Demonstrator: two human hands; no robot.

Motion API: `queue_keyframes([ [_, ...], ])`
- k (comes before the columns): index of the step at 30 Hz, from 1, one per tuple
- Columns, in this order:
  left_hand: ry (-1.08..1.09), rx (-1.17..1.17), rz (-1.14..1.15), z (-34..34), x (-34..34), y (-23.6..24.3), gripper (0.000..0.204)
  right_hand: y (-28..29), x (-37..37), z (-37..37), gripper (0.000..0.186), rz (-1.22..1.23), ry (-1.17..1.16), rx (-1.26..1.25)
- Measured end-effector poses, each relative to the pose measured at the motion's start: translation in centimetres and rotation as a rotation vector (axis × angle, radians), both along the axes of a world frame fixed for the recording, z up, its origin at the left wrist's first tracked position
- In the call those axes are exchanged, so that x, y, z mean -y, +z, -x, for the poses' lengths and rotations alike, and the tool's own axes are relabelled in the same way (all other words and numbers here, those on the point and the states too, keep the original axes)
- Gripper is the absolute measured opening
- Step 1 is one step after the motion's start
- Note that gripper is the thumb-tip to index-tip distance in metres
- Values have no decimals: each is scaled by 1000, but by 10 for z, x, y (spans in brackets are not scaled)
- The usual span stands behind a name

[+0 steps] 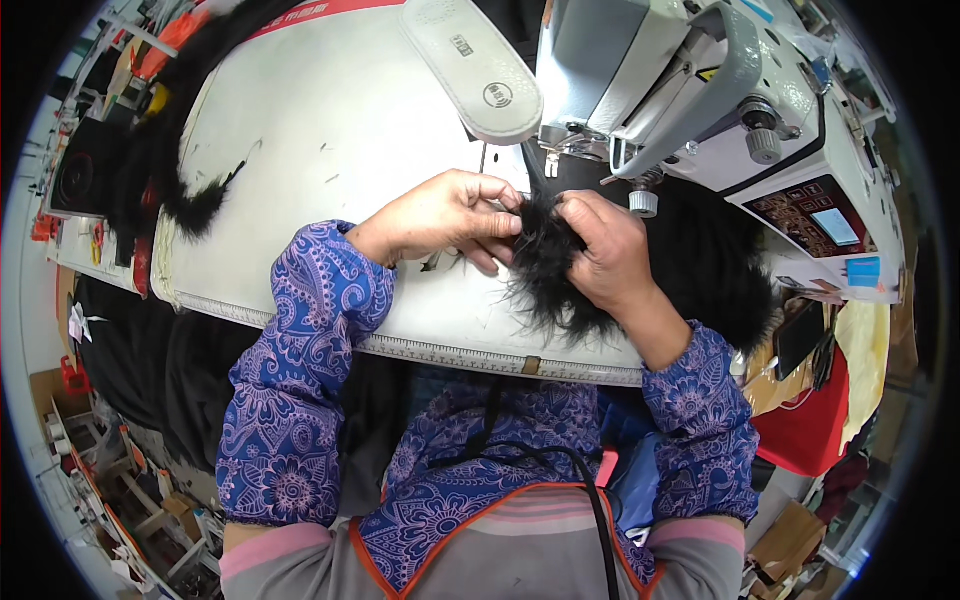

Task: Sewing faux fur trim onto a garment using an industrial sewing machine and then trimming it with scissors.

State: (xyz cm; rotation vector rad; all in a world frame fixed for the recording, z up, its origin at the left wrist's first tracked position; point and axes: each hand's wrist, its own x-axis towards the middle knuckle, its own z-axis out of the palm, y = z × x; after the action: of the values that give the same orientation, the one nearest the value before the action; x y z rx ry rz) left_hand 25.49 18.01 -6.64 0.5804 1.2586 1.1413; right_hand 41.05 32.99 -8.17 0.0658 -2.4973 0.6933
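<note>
dark-printed white cover (475,72); left hand (445,213) and right hand (612,250) pinch black fur (546,255).

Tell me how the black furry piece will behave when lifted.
The black furry piece probably flops, since its lower edge splays loosely over the white table. It is likely light for its size, looking fine and wispy.

Between the left grip (450,220) and the right grip (605,245) is a fur piece (545,250), over the tabletop (330,130). The sewing machine (715,140) stands behind and right of the 2 grips; a measuring tape (450,357) runs before them along the tabletop's near edge. A fur strip (190,208) lies well left, a phone (800,335) well right.
</note>
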Motion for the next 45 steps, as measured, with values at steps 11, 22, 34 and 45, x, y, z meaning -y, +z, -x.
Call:
queue_keyframes([
  [11, 137, -543, -99, -5, -10, -5, 15, 0, 1, -1, 32, 27, 8, -21],
  [22, 233, -948, -257, -18, -8, -14, 20, 0, 3, 3, 20, 111, 86, -51],
  [34, 195, -1015, -351, -7, 4, -15, 19, 3, 5, -2, 26, -123, 153, 99],
  [45, -208, -1489, -824, 16, 4, -16, 34, 7, 4, -5, 31, -176, 133, 118],
])
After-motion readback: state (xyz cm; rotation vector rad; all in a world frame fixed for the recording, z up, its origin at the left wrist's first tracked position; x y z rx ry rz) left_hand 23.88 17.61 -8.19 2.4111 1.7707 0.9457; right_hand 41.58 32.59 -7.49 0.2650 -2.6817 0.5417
